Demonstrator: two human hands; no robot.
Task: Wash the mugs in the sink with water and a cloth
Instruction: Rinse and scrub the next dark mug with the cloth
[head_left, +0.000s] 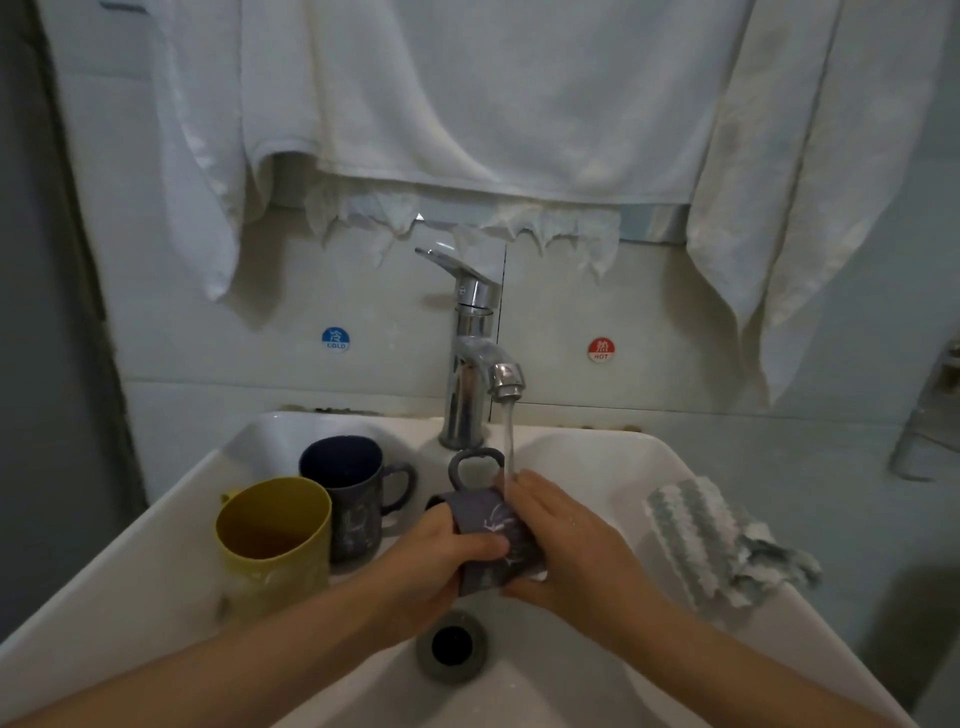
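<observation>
Wash stage, head view. The white sink fills the lower field. Its faucet is set at the back rim and is running. The water stream falls onto the far edge of the right hand, where it meets the grey mug.

The striped cloth lies crumpled on the right rim of the sink, well apart from both hands and untouched. Two further mugs stand upright on the left ledge, touching or nearly so: a yellow mug in front and a dark blue mug behind it.

The grey mug is held on its side above the drain. Its long axis runs roughly across the basin from one hand to the other. Its handle is turned up and away, towards the faucet. Which end is the mouth cannot be told.

The left hand is wrapped round the mug's left part, with the thumb laid across the body. The right hand is closed over the right end, fingers along the far side and thumb curled beneath.

Rinsing is judged to be in hand, with wiping still to be done. The cloth lies to the right of the grip, so the right hand is the nearer one. If it is freed for the reach, the mug must be carried by the left hand alone.
</observation>
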